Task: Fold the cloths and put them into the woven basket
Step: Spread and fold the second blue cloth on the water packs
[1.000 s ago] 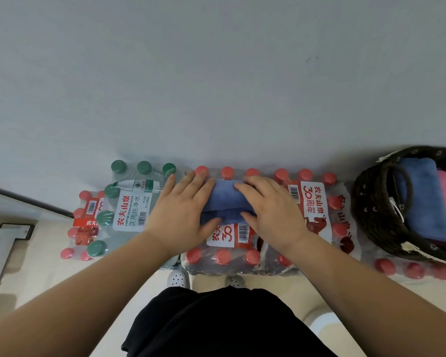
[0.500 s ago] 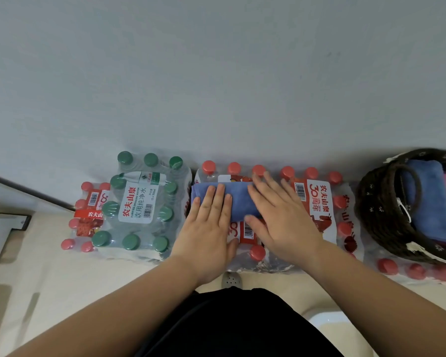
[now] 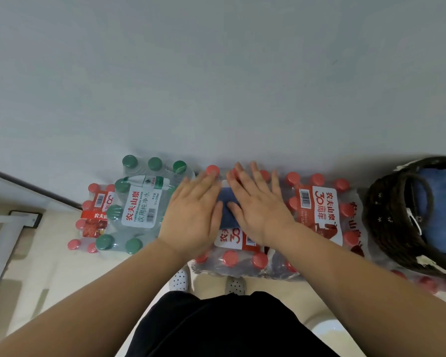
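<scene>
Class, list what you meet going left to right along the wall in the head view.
From the left: small red-capped bottle pack, green-capped bottle pack, left hand, folded blue cloth, right hand, large red-capped bottle pack, woven basket.

The left hand (image 3: 191, 215) and right hand (image 3: 258, 210) are covering most of the cloth (image 3: 228, 212), leaving only a strip showing between them. Their fingertips (image 3: 238, 167) are appearing blurred. The basket (image 3: 386, 228) is running off the right edge, its rim hiding part of the cloths (image 3: 438, 204) inside.
</scene>
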